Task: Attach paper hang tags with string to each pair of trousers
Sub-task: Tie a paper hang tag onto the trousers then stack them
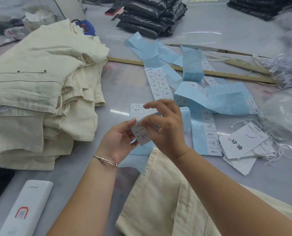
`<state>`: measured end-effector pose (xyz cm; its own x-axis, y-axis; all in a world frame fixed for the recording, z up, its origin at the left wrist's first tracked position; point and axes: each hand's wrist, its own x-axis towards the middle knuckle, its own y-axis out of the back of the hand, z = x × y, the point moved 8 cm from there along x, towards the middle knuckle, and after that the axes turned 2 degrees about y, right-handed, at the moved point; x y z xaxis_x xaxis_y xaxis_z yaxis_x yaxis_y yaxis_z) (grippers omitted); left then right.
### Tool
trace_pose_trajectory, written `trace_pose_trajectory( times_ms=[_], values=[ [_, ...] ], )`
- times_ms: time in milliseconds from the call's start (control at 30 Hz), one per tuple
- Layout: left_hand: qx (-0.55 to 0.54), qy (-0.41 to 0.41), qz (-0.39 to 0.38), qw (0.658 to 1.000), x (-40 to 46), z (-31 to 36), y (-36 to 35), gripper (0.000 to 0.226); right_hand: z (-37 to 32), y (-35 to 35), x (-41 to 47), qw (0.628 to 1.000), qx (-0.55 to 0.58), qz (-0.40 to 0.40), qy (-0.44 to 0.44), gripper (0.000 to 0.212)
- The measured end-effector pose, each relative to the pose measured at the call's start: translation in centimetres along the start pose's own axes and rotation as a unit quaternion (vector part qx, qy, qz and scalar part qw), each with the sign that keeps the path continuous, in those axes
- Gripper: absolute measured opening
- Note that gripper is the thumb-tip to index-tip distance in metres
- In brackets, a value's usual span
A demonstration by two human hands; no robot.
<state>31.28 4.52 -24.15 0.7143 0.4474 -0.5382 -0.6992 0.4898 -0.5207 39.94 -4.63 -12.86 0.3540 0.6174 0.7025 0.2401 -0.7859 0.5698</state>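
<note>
My left hand [120,138] holds a small white printed label [142,134] by its left edge. My right hand [162,126] pinches the sheet of white labels [137,109] right above it, thumb and forefinger at the top. Both hands hover over a cream pair of trousers [159,201] lying in front of me. White paper hang tags with string [244,143] lie in a loose heap to the right. A tall stack of folded cream trousers [39,99] sits on the left.
Long blue backing strips with labels [210,99] sprawl across the table's middle. Two wooden rulers [227,74] lie behind them. Black bagged garments [152,16] are stacked at the back. A white power bank [26,208] lies near left, clear plastic bags [281,113] at right.
</note>
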Motion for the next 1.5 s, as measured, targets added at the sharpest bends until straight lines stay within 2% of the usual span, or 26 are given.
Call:
trace_pose_trajectory(
  times_ms=[167, 267, 300, 367, 433, 467, 533, 600, 667, 700, 767, 833, 867, 900, 933, 1000, 1033, 1100, 1233, 1367, 1433, 1500],
  values=[
    [0.039, 0.087, 0.002, 0.995, 0.6, -0.2, 0.0, 0.011, 0.1, -0.1, -0.2, 0.995, 0.062, -0.069, -0.033, 0.014],
    [0.075, 0.081, 0.016, 0.994, 1.3, 0.5, 0.0, 0.010, 0.7, 0.3, -0.5, 0.972, 0.186, -0.091, -0.106, 0.012],
    [0.082, 0.064, 0.016, 0.994, 1.6, 1.0, -0.2, 0.010, 1.0, 0.4, -0.8, 0.951, 0.252, -0.102, -0.150, 0.011],
    [0.074, 0.013, 0.017, 0.997, 2.3, 2.2, -0.3, 0.012, 1.7, 0.8, -1.5, 0.883, 0.392, -0.109, -0.233, 0.011],
    [0.031, -0.045, -0.002, 0.999, 2.8, 4.0, -0.3, 0.017, 2.8, 1.7, -2.3, 0.802, 0.509, -0.063, -0.306, 0.013],
    [0.010, -0.067, -0.020, 0.998, 2.9, 4.8, -0.2, 0.026, 3.5, 2.2, -2.8, 0.773, 0.538, -0.034, -0.336, 0.013],
    [0.010, -0.088, -0.033, 0.996, 3.4, 5.3, 0.4, 0.035, 4.8, 3.5, -3.8, 0.750, 0.546, 0.004, -0.374, 0.014],
    [0.123, -0.083, 0.056, 0.987, 4.4, 4.3, 2.8, 0.024, 5.7, 4.7, -5.0, 0.754, 0.521, 0.015, -0.400, 0.018],
    [0.290, -0.068, 0.181, 0.937, 4.9, 3.4, 5.8, 0.020, 6.4, 5.9, -6.5, 0.762, 0.491, 0.022, -0.421, 0.025],
    [0.364, -0.066, 0.226, 0.901, 4.7, 3.2, 6.7, 0.021, 6.6, 6.5, -7.2, 0.767, 0.475, 0.025, -0.430, 0.028],
    [0.500, -0.080, 0.292, 0.811, 3.4, 3.8, 7.2, 0.040, 7.0, 7.8, -8.8, 0.778, 0.443, 0.026, -0.445, 0.036],
    [0.599, -0.157, 0.331, 0.712, 1.3, 4.8, 5.5, 0.054, 7.2, 9.0, -10.3, 0.787, 0.413, 0.028, -0.457, 0.042],
    [0.605, -0.213, 0.325, 0.695, -0.1, 5.0, 3.6, 0.052, 7.2, 9.6, -11.0, 0.791, 0.399, 0.031, -0.464, 0.043],
    [0.584, -0.254, 0.291, 0.714, -1.3, 4.6, 1.2, 0.045, 7.3, 10.1, -11.7, 0.794, 0.384, 0.036, -0.470, 0.043],
    [0.545, -0.276, 0.229, 0.758, -2.4, 3.7, -1.3, 0.034, 7.3, 10.7, -12.3, 0.797, 0.372, 0.041, -0.474, 0.044],
    [0.477, -0.250, 0.063, 0.840, -4.4, 0.1, -7.1, 0.015, 7.1, 11.8, -13.2, 0.804, 0.356, 0.050, -0.475, 0.044],
    [0.453, -0.219, -0.013, 0.864, -5.5, -2.0, -9.7, 0.012, 7.0, 12.4, -13.7, 0.807, 0.350, 0.055, -0.473, 0.044],
    [0.438, -0.178, -0.096, 0.876, -7.2, -5.7, -13.4, 0.013, 6.7, 13.8, -14.5, 0.817, 0.335, 0.063, -0.465, 0.044],
    [0.411, -0.174, -0.110, 0.888, -8.2, -9.9, -16.5, 0.012, 6.6, 16.9, -16.5, 0.840, 0.305, 0.064, -0.445, 0.038],
    [0.426, -0.150, -0.109, 0.886, -7.4, -12.4, -17.9, 0.025, 8.1, 18.9, -18.9, 0.818, 0.326, 0.058, -0.471, 0.036],
    [0.427, -0.140, -0.098, 0.888, -6.7, -13.0, -18.3, 0.019, 9.8, 19.8, -19.5, 0.837, 0.257, 0.046, -0.480, 0.038],
    [0.412, -0.127, -0.074, 0.899, -5.7, -13.1, -18.4, 0.009, 12.2, 20.6, -19.5, 0.871, 0.125, 0.007, -0.475, 0.037]
  ],
)
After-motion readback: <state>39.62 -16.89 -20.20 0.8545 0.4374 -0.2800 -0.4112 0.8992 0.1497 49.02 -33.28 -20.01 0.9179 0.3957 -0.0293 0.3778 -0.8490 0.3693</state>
